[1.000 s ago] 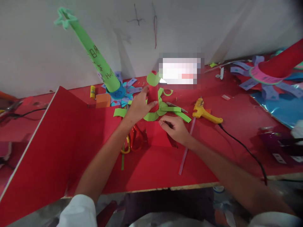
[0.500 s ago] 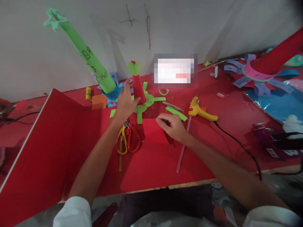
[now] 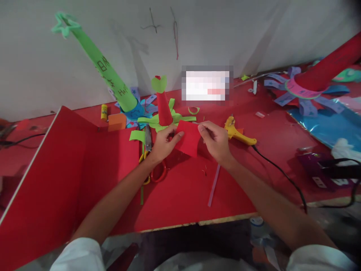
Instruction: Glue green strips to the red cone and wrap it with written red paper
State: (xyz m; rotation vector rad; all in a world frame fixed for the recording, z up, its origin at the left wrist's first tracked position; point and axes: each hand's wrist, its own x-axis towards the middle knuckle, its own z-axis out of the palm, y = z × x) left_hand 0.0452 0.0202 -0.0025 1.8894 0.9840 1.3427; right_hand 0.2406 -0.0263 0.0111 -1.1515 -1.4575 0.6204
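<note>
- Centrally, just in front of you, a small square-cornered piece of red paper [image 3: 188,138] is held up at a tilt between your two hands, above the red table [image 3: 180,205].
- Your left hand [image 3: 166,142] has its thumb on the near face of that piece at the left edge, fingers bent behind, closed in a light pinch.
- Your right hand [image 3: 216,141] pinches at the upper right corner, thumb and forefinger brought together; the exact contact is small and partly hidden.
- Just beyond your left hand stands a small red cone [image 3: 163,109], with a green paper heart [image 3: 159,84] near its top and green strips [image 3: 184,117] spreading around its foot.
- Beside your left forearm lie scissors [image 3: 159,174] with one red and one yellow handle, partly covered by your wrist.
- To the right of your right hand is a yellow glue gun [image 3: 241,136], its black cord [image 3: 282,171] running toward the table's front edge.
- A narrow purple strip [image 3: 214,187] lies nearer you, below your right wrist.
- Farther back on the left, a tall green tube [image 3: 105,69] with handwriting leans leftward in your view, a pale green star [image 3: 65,24] at its tip.
- Near its base sit a yellow glue stick [image 3: 104,112] and an orange paper [image 3: 117,122].
</note>
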